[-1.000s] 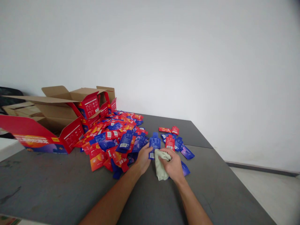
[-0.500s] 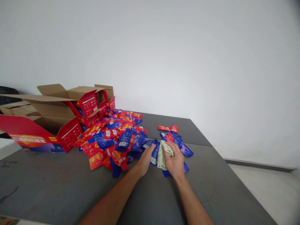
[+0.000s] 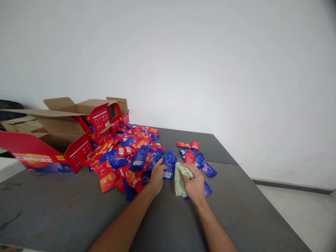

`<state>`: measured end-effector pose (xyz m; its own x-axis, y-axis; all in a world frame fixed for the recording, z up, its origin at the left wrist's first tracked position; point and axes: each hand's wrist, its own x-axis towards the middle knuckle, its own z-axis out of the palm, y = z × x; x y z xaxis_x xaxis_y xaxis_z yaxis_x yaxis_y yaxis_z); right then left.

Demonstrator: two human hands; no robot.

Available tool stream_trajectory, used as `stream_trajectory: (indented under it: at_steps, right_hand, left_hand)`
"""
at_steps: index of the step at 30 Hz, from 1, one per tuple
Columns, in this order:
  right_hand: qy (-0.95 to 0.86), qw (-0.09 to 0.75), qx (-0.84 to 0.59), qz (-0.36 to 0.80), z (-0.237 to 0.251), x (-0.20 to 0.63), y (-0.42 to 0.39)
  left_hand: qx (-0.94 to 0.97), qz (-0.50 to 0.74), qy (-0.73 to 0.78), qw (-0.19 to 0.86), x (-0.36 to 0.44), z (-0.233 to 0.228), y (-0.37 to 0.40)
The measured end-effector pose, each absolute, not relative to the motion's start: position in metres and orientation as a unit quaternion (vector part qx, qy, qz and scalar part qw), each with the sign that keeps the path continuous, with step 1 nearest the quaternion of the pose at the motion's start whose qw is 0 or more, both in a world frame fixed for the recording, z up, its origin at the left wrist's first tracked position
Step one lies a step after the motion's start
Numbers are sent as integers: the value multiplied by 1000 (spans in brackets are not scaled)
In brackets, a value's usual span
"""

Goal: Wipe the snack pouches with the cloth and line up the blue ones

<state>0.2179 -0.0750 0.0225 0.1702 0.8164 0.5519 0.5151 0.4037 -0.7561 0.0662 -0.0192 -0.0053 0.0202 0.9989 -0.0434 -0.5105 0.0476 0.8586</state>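
At the lower middle of the frame, two bare forearms reach up over the grey tabletop [image 3: 65, 210]. The right hand [image 3: 194, 183] is curled shut around a pale green cloth [image 3: 180, 178], bunched against the surface. Just left of it, the left hand [image 3: 156, 176] pinches the lower edge of a blue pouch [image 3: 169, 165], tilting it up. Beyond, toward the centre left, lies a heap of red and blue pouches [image 3: 126, 150]; a smaller cluster [image 3: 195, 155] sits right of centre. Farther left stand open red cardboard boxes [image 3: 52, 140], against a white wall [image 3: 210, 63].
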Motion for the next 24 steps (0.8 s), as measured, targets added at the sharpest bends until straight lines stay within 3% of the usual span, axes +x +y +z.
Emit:
stream_trajectory:
  at_steps: [7, 14, 24]
  right_hand:
    - [-629, 559, -519, 150, 23, 216, -75]
    - [-701, 528, -446, 175, 14, 194, -81]
    - [-599, 572, -555, 75, 10, 226, -64]
  left_hand:
    - [329, 603, 349, 637, 61, -2, -19]
    - [227, 541, 283, 759, 74, 5, -33]
    - [280, 510, 236, 778, 73, 4, -36]
